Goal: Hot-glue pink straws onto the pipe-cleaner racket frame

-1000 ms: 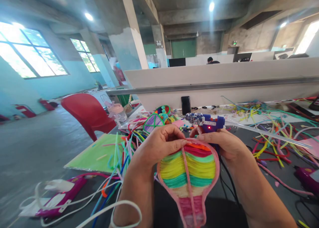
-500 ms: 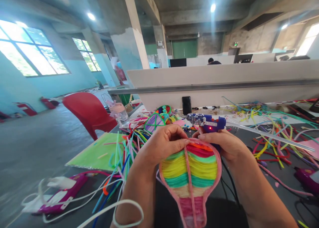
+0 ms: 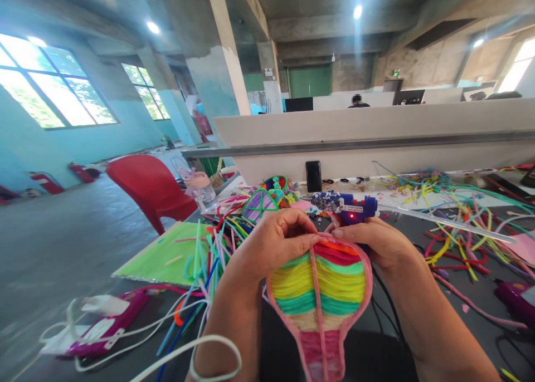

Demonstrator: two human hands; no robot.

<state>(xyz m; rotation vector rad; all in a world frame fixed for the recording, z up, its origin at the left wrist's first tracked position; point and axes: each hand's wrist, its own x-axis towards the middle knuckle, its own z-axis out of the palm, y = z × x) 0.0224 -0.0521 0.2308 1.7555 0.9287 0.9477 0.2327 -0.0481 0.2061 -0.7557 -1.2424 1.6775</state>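
Note:
I hold a bulb-shaped pipe-cleaner craft (image 3: 320,293) upright in front of me, banded red, green, yellow, teal, cream and pink, with a pink rim and a pink stem down its middle. My left hand (image 3: 273,243) is closed, pinching the top of the craft at its left. My right hand (image 3: 374,243) is closed on the top right rim, thumb pressed on the pink edge. A blue glue gun (image 3: 355,208) with a red light lies just behind my right hand.
Loose coloured pipe cleaners (image 3: 455,215) litter the dark table. A green sheet (image 3: 163,254) lies at left, a pink device (image 3: 104,329) with white cords near the front left, a phone (image 3: 312,176) against the white partition (image 3: 376,142), a red chair (image 3: 150,187) beyond.
Hands and craft have stayed almost still; the view has shifted slightly to the left.

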